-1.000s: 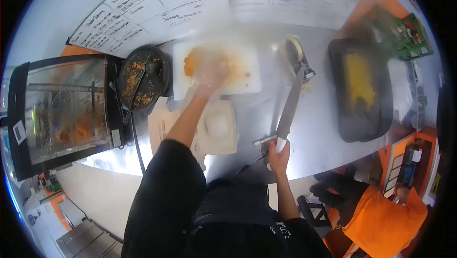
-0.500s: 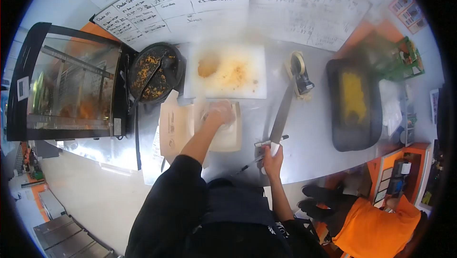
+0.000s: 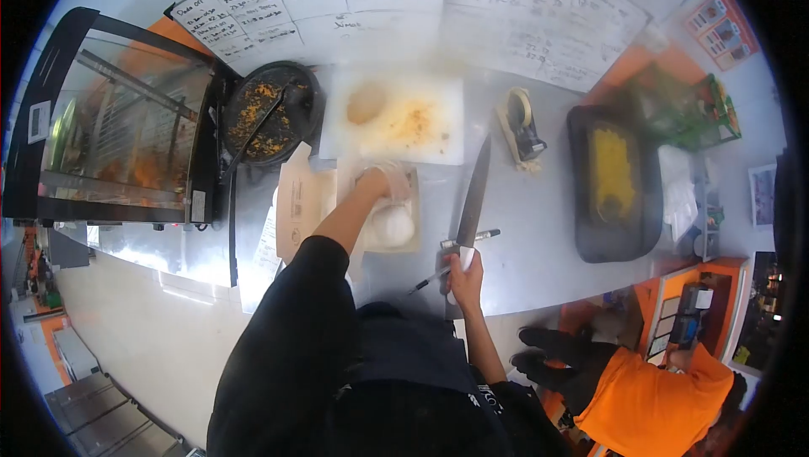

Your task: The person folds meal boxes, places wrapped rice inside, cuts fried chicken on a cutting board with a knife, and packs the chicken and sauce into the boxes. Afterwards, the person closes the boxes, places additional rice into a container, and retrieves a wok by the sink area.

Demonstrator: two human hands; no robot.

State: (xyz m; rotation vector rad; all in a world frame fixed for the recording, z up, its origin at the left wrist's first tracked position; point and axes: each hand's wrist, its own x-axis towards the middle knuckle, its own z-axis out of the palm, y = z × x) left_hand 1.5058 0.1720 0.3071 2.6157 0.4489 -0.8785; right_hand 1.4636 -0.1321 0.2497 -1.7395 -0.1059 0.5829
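Observation:
In the head view my left hand [image 3: 384,182], which seems to wear a clear plastic glove, reaches into an open cardboard food box [image 3: 294,203]. Its fingers are hidden and smeared, so whether they grip anything does not show. Beside it in the box rests a rounded white mound [image 3: 393,227], perhaps rice. My right hand [image 3: 465,281] is closed around the white handle of a long knife [image 3: 476,192], its blade pointing away over the metal counter. Behind the box, a white cutting board [image 3: 440,152] bears a brown piece of food [image 3: 366,103] and crumbs.
A black pan [image 3: 297,131] with orange crumbs and a utensil stands left of the board, by a glass display case [image 3: 126,133]. Right are a tape dispenser [image 3: 527,138] and a black tray [image 3: 586,234] of yellow food. A person in orange [image 3: 657,402] is at lower right.
My left hand has shifted towards the back of the box, and more of the white mound shows. The knife in my right hand has swung more upright and moved left. The view has shifted slightly.

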